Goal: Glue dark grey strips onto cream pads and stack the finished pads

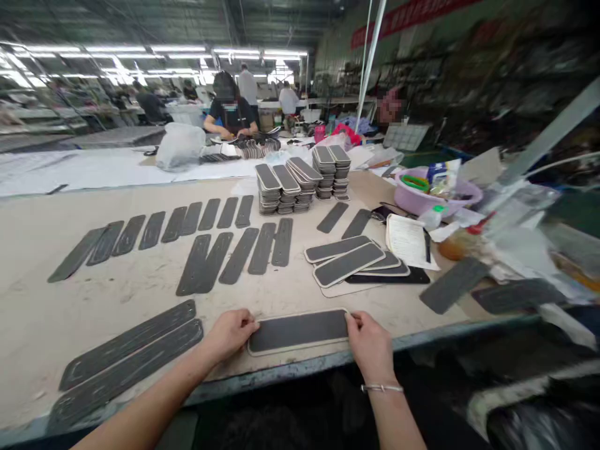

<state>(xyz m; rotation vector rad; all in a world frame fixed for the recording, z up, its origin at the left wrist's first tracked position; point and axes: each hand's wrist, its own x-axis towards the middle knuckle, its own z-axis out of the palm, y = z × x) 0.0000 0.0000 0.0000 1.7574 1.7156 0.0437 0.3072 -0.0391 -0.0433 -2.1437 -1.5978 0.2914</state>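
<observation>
A dark grey rectangular panel with a pale border (300,331) lies flat near the table's front edge, between my two hands. My left hand (233,331) pinches its left end, thumb and fingers closed at the corner. At the opposite end my right hand (370,340), with a bracelet on the wrist, grips the upper right corner. Two long dark strips with glossy streaks (131,344) lie left of my left forearm. Beyond my right hand is a loose pile of similar bordered panels (349,264).
Rows of dark strips (237,256) cover the table's middle and left. Stacked bordered panels (284,187) stand behind them. To the right are an open notebook (407,240), a purple basin (407,195) and a slanting metal pole (553,134). A co-worker (229,109) sits across the table.
</observation>
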